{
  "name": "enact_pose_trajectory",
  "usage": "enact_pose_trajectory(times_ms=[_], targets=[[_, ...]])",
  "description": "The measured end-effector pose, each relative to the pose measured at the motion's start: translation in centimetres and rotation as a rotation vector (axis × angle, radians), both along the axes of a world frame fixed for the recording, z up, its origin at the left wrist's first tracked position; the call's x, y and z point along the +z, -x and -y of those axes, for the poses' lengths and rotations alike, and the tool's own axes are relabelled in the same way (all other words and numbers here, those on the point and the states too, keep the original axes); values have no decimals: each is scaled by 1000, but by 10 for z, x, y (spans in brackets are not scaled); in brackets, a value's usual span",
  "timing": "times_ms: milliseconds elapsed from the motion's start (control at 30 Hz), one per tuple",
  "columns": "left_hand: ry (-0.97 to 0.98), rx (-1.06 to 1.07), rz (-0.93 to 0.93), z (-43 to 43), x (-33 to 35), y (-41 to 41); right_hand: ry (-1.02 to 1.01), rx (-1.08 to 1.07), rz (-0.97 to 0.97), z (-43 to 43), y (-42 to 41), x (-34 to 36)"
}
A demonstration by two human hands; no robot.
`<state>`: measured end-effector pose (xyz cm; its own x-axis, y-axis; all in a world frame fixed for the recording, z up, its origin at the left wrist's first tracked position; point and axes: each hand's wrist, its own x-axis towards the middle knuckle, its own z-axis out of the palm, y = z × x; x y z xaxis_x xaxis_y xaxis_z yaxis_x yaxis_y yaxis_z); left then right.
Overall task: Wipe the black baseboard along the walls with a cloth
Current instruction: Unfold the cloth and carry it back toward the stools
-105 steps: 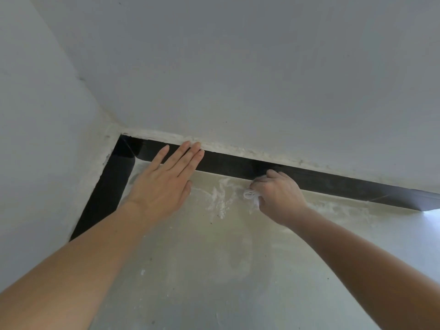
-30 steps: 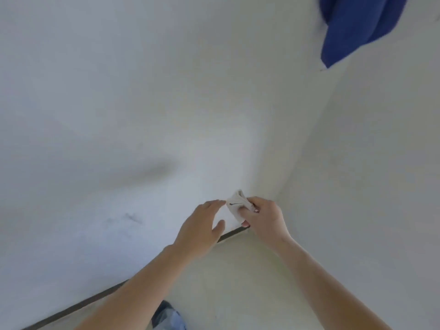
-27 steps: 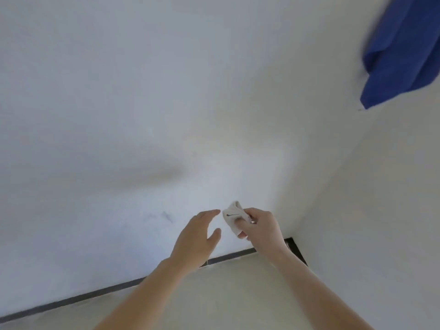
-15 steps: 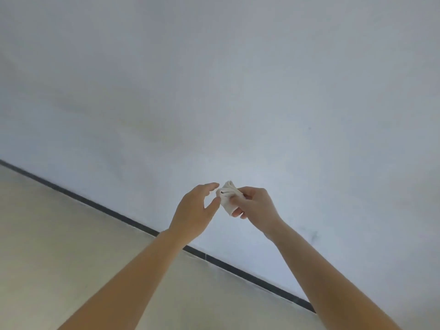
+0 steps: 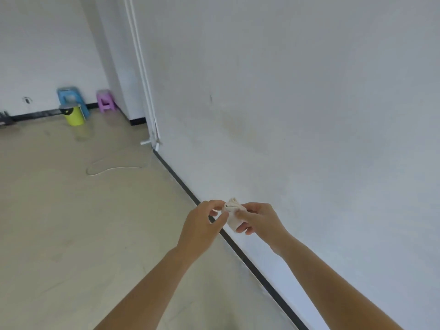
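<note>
Both hands are lifted off the wall: the right hand (image 5: pixel 259 220) clenches the balled cloth (image 5: pixel 232 214), the left hand (image 5: pixel 202 225) pinches its edge, and the long black baseboard (image 5: pixel 250 263) running near to far looks unwiped.

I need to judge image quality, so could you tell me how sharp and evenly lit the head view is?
Head view: soft, even daylight, no harsh shadows or glare; both hands and the cloth are fairly sharp; the far stools look slightly blurred; wide-angle distortion tilts the pipe and baseboard.
</note>
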<state>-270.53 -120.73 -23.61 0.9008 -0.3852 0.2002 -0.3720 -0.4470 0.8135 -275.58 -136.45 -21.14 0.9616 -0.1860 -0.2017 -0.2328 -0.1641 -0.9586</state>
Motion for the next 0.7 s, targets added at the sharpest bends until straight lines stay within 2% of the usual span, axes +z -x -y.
enact_pose_trajectory(times_ms=[200,433,700], targets=[[79,161,-60,-22,6,-175,-74,131,15,-17,-192,2],[290,370,-202,-56,28,-366,-173,215,-28,-48,-405,20],[360,449,-251,-127,20,-583,-271,251,-67,-121,-639,4]])
